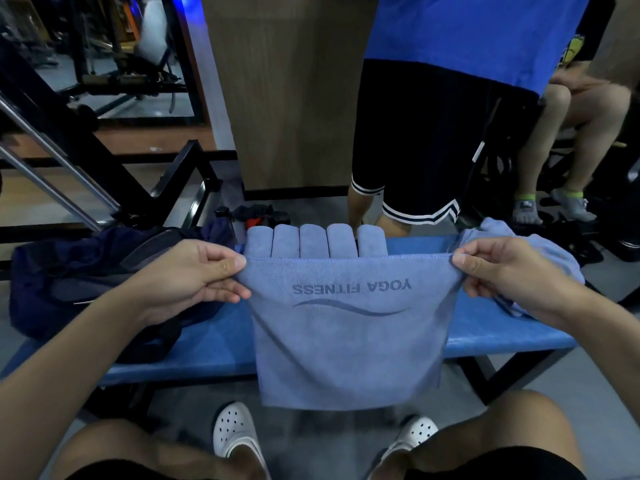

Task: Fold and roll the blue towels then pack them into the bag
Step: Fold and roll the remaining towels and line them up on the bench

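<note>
A blue towel (349, 344) printed "YOGA FITNESS" hangs stretched in the air over the blue bench (498, 336). My left hand (204, 271) pinches its top left corner and my right hand (502, 271) pinches its top right corner. Behind it, several rolled blue towels (315, 239) lie side by side on the bench. A loose pile of blue towels (540, 251) sits at the bench's right end, partly behind my right hand. The dark navy bag (86, 285) lies open on the bench's left end.
A person in a blue shirt and black shorts (433, 140) stands just beyond the bench. Another person's legs (568, 140) are at the far right. Black gym machine frames (114, 168) stand to the left. My knees and white clogs (235, 431) are below the bench.
</note>
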